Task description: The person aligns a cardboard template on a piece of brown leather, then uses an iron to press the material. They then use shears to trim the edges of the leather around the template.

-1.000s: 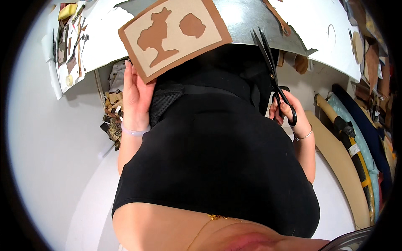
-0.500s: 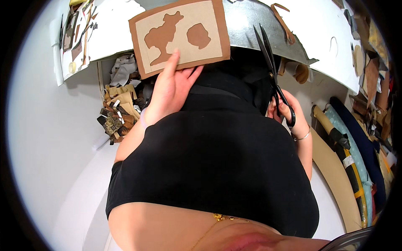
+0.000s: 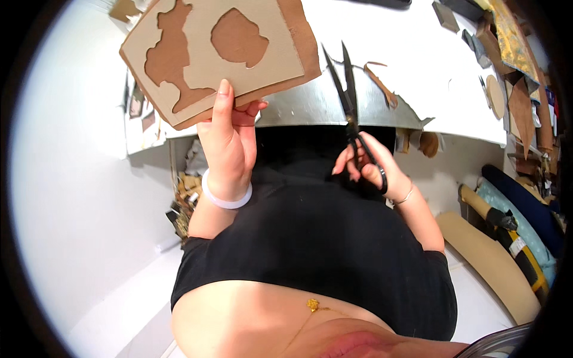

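Observation:
My left hand [image 3: 230, 152] holds up a brown leather-like sheet [image 3: 304, 53] with a beige layer [image 3: 274, 74] on it, at the upper left. The beige layer has two irregular openings showing brown: a large figure-like shape and a smaller rounded one. My thumb lies over its lower edge, with the fingers underneath. My right hand [image 3: 376, 161] is closed around the handles of long black scissors [image 3: 352, 104], their blades pointing up and slightly apart, right of the sheet.
A white worktable [image 3: 450, 107] with a metal plate [image 3: 310, 113] is ahead. A thin brown strip [image 3: 382, 83] lies on it. Scraps and small blocks crowd the right side. Rolls of material [image 3: 507, 209] lean below right; offcuts [image 3: 188, 191] are heaped below left.
My left hand has taken a thumb-over grip on the sheet and raised it up and to the left. The scissors have moved left in my right hand, and the view has shifted.

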